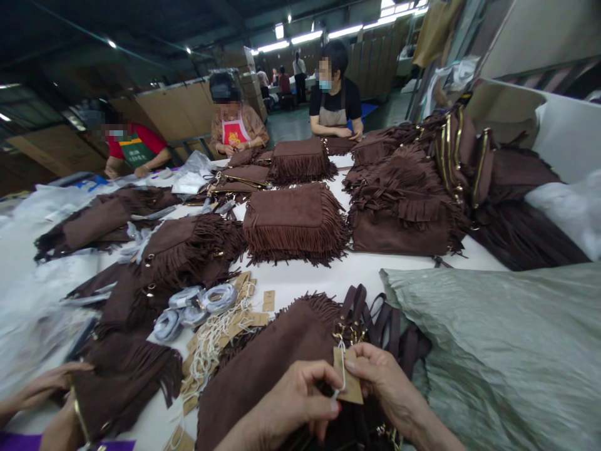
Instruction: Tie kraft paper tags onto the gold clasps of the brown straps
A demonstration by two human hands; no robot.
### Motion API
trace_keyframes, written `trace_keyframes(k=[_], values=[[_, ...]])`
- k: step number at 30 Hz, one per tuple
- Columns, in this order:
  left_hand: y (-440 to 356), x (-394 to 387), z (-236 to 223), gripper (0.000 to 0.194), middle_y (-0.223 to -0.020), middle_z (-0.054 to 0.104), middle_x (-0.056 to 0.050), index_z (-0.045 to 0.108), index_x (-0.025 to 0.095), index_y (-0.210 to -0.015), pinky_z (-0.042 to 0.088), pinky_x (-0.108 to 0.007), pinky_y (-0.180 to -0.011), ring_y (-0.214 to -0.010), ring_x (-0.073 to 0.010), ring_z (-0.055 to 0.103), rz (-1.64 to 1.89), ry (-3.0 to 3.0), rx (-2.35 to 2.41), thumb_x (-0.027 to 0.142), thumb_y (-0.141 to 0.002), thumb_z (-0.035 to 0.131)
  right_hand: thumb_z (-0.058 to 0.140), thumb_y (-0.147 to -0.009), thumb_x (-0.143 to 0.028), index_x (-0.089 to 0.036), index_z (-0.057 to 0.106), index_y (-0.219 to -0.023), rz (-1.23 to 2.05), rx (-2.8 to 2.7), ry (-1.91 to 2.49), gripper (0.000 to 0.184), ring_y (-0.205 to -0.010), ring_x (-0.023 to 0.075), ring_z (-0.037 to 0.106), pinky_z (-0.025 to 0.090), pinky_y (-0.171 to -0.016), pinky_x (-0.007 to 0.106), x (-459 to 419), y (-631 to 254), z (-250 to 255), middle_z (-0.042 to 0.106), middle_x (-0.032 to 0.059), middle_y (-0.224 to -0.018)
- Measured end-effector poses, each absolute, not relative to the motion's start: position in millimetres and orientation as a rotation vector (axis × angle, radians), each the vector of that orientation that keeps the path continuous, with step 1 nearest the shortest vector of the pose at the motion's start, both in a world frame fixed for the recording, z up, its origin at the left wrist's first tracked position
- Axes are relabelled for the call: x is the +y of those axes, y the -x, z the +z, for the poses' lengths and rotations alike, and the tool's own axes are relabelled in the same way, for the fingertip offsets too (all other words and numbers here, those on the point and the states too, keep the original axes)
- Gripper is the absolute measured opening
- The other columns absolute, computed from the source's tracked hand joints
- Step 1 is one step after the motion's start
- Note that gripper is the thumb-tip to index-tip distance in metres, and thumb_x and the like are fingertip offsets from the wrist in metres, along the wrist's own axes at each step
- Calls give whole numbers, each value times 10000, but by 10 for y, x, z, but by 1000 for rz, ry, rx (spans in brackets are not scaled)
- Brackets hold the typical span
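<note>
My right hand [382, 374] pinches a kraft paper hang tag [348, 377] at its upper right edge. The fingers of my left hand [307, 391] are closed on the tag's white string [339, 393], near the lower left of the tag. That string runs up to the gold clasp of a brown strap [353, 307]. Beneath both hands lies a brown suede bag [267, 366] with fringe along its upper edge. More dark straps sit just beyond my right hand.
Left of the bag lie a heap of strung tags [220, 341] and wrapped coiled straps [218, 298]. A co-worker's hands [47, 394] hold a bag at lower left. Fringed bags [295, 219] are stacked ahead. Greenish plastic sheeting [507, 338] covers the right. Several people stand beyond.
</note>
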State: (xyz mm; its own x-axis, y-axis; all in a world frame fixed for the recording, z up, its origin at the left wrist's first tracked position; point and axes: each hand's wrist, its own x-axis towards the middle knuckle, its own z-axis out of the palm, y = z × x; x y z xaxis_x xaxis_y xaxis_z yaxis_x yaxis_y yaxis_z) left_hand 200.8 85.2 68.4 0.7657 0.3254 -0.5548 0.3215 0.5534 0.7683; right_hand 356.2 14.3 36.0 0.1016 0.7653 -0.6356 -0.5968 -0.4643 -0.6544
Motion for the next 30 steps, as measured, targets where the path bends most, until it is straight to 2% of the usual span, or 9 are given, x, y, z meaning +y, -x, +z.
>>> trace_keyframes(k=[3, 5, 7, 11, 13, 16, 21, 24, 30], values=[[-1978, 692, 643, 415, -737, 591, -22, 625, 183, -942, 319, -150, -408, -447, -41, 465, 16, -1119, 644, 381, -586, 708, 760, -473, -367, -164, 532, -606, 1506, -117, 1315, 333, -413, 65, 437, 268, -416, 190, 164, -3515, 350, 546, -50, -490], [-1985, 588, 618, 524, -1068, 513, -65, 603, 251, -1049, 338, -160, -444, -530, -35, 487, 47, -1172, 608, 420, -566, 716, 758, -478, -390, -167, 526, -609, 1462, -60, 1318, 347, -424, 69, 448, 295, -422, 189, 165, -3472, 350, 551, -50, -502], [-2007, 506, 598, 624, -1201, 411, -82, 552, 290, -1136, 336, -168, -453, -561, -39, 503, 58, -1191, 618, 474, -559, 704, 735, -526, -407, -173, 536, -646, 1450, -52, 1281, 330, -470, 89, 493, 348, -458, 199, 151, -3434, 353, 576, -40, -539], [-2075, 452, 566, 760, -838, 578, -72, 482, 193, -1222, 334, -179, -448, -494, -67, 501, 159, -1160, 734, 580, -584, 626, 704, -596, -386, -173, 551, -671, 1497, -126, 1248, 273, -494, 80, 510, 368, -470, 182, 101, -3406, 368, 586, -41, -565], [-2122, 476, 559, 766, -586, 561, -22, 493, 123, -1205, 337, -185, -429, -438, -87, 493, 206, -1130, 835, 602, -612, 578, 693, -620, -384, -171, 553, -674, 1532, -145, 1244, 260, -463, 63, 496, 350, -438, 163, 81, -3406, 384, 575, -48, -545], [-2202, 544, 560, 694, -424, 498, 18, 581, 58, -1067, 275, -183, -358, -325, -80, 422, 277, -1083, 1051, 595, -629, 539, 682, -641, -391, -163, 577, -724, 1561, -159, 1217, 264, -499, 70, 539, 369, -444, 157, 61, -3405, 412, 610, -24, -589], [-2273, 663, 602, 540, -307, 417, 59, 617, 50, -972, 198, -179, -349, -272, -62, 314, 387, -1069, 1241, 481, -654, 541, 707, -593, -416, -182, 610, -804, 1319, -154, 1342, 329, -747, 155, 598, 461, -575, 215, 29, -3447, 407, 667, 28, -786], [-2219, 717, 652, 431, -304, 411, 61, 638, 87, -967, 272, -189, -388, -293, -71, 328, 433, -1201, 1282, 403, -709, 499, 700, -575, -449, -185, 631, -803, 1157, -206, 1445, 355, -855, 201, 576, 480, -661, 260, 2, -3500, 349, 665, 37, -834], [-1820, 784, 806, 269, -466, 531, 12, 675, 238, -952, 396, -229, -479, -405, -118, 457, 605, -1766, 1185, 285, -745, 511, 602, -686, -456, -196, 616, -858, 1108, -469, 1572, 312, -828, 215, 577, 451, -745, 316, -52, -3465, 167, 651, 49, -860]])
